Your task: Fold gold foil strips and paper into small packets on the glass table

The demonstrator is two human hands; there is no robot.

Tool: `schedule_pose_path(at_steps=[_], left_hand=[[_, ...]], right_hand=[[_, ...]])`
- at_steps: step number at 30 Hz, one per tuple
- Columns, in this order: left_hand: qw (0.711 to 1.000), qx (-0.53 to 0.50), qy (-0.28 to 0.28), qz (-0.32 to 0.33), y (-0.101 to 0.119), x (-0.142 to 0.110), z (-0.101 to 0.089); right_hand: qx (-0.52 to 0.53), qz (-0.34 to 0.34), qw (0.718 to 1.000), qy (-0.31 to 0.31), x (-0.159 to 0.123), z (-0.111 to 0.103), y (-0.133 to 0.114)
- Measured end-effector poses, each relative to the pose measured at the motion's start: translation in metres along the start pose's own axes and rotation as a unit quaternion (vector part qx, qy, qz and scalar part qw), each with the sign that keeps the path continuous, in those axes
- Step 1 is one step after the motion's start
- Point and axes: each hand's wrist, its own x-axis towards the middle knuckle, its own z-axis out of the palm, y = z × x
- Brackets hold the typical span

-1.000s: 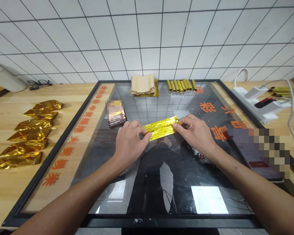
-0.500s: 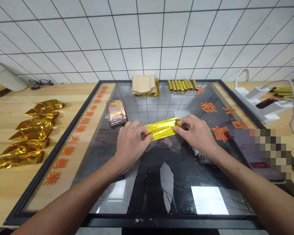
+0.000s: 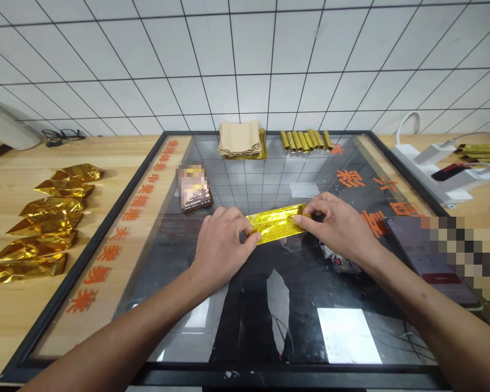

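Shifted slightly to my right since the last frame, the one gold foil strip point(image 3: 276, 223) now lies flatter and level in front of me, just above the glass tabletop point(image 3: 163, 267). Both hands grip it in a narrow pinch. My left hand point(image 3: 222, 250) has its fingers curled over the strip's left end, and my right hand point(image 3: 338, 228) pinches the right end between thumb and fingertips. Neither hand holds anything else.

Just beyond the strip and to its left sits one small dark box point(image 3: 196, 204), its upper part blurred. Straight beyond the strip, at the far edge of the glass, lies one stack of kraft paper point(image 3: 240, 139) on gold foil. Beside that stack, further right, is a row of about eight gold tubes point(image 3: 306, 140).

Left of the strip, on the wooden table point(image 3: 118, 147), six gold foil packets point(image 3: 44, 223) lie in a slanted column, with one pair of glasses point(image 3: 61, 133) beyond them. Right of the strip lies one dark phone point(image 3: 424, 256), partly blurred. Further right are one white power strip point(image 3: 436, 174) and a few gold strips point(image 3: 476, 153).
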Motion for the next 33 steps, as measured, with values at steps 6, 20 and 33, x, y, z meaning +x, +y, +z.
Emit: schedule_pose_path(at_steps=[6, 20, 33], left_hand=[[1.000, 0.003, -0.004, 0.005, -0.001, 0.000, 0.002], [0.977, 0.127, 0.018, 0.169, 0.003, -0.010, -0.006], [0.994, 0.063, 0.009, 0.089, -0.004, -0.006, 0.000]], right_hand=[[-0.002, -0.011, 1.000, -0.004, 0.000, 0.001, -0.002], [0.057, -0.025, 0.998, -0.030, -0.002, -0.005, 0.006], [0.060, -0.020, 0.998, -0.032, -0.002, -0.004, 0.006]])
